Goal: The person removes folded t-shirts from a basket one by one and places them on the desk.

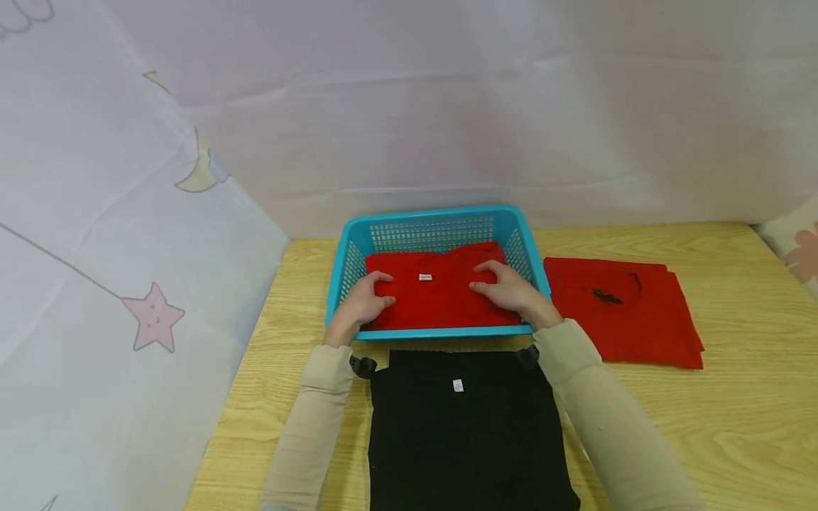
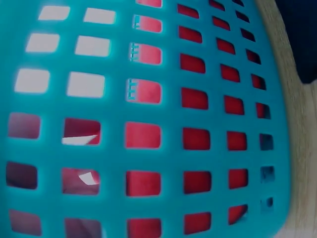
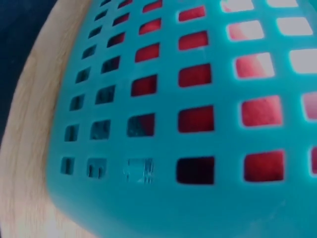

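Observation:
A red T-shirt, folded, with a small white label near its top, lies inside the blue plastic basket. My left hand reaches over the basket's front left corner, thumb and fingers apart at the shirt's left side. On the other side my right hand is over the shirt's right part, its fingers spread and slightly bent. No cloth shows pinched in either hand. Both wrist views are filled by the basket's perforated wall, with red cloth showing through the holes; the hands are hidden there.
A black folded T-shirt with a white label lies on the wooden table in front of the basket. Right of the basket is another folded red T-shirt with a dark mark at its neckline. A pale curtain hangs behind.

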A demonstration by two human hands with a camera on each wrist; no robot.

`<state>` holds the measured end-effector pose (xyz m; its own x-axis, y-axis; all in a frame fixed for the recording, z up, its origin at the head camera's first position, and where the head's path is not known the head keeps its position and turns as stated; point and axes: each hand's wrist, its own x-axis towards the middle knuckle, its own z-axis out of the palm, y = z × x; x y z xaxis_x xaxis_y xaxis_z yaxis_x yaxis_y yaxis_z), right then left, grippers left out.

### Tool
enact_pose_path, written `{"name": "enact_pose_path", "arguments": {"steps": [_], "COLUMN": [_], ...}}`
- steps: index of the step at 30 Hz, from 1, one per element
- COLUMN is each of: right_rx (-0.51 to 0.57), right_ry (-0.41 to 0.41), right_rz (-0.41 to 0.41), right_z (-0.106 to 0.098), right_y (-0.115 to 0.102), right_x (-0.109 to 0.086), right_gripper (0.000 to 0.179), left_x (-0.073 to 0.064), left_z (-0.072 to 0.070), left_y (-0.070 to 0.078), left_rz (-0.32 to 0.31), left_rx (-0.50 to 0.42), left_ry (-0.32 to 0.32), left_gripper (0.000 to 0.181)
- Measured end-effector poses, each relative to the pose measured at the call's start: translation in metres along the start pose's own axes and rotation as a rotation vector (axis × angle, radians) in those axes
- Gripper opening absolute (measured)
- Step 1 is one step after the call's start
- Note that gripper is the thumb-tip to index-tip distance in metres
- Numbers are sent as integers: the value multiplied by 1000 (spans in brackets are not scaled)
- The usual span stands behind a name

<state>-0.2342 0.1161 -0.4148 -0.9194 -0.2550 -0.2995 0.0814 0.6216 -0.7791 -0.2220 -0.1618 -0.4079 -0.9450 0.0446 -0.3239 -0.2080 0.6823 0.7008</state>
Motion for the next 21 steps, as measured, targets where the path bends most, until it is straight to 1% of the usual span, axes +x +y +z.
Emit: {"name": "enact_pose_path", "arguments": {"steps": [3,7,10,14,16,21], "right_rx": [-55,-119,-158,-218,-246,-292], "right_ry": [21,38,45,45,42,31], "right_rz": [-29,-63,-85,-133,-155,-172], "right_z": [1,1,2,3,4,4], "right_y": [1,1,1,1,1,2], "right_x": [0,0,0,-1,-1,-1], "right_gripper": [51,48,47,46,46,48], "left_x": [0,1,2,2,3,3], "left_z": [0,0,0,0,0,-1], "left_y": [0,-2,-4,-6,-6,-6], "left_rz": [6,-1,6,17,18,20], "left_rx": [8,-27,-50,-55,-59,-67], "left_ry": [-20,-74,-107,-109,-100,-76], "left_gripper": [46,44,43,42,42,41]}}
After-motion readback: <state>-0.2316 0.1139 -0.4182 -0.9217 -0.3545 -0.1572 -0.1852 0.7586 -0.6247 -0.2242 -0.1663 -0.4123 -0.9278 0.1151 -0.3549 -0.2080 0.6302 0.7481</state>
